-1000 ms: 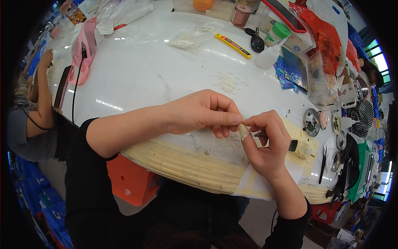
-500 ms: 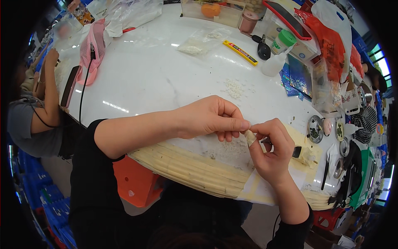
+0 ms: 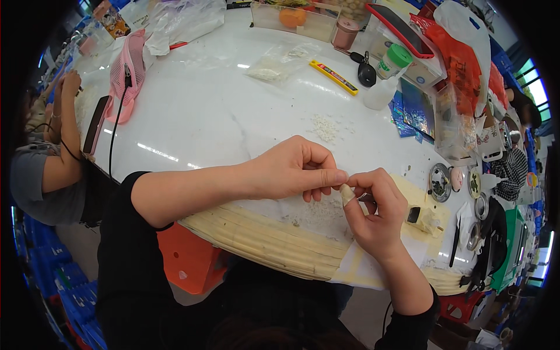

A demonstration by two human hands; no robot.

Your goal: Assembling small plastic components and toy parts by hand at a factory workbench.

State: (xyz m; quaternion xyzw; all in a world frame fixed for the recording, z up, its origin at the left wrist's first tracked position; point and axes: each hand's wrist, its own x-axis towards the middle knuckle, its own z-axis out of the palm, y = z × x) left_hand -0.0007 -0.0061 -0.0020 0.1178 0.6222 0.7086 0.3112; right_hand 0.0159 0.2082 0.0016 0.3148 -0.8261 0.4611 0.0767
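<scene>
White table [image 3: 221,116], small cream piece [image 3: 346,193] pinched between 2 hands

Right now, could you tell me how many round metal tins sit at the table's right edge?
4: one tin nearest the hands, a second beside it, a third and a fourth below. Clutter may hide more.

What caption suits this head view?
Left hand and right hand pinch a small pale piece above a white table.
</scene>
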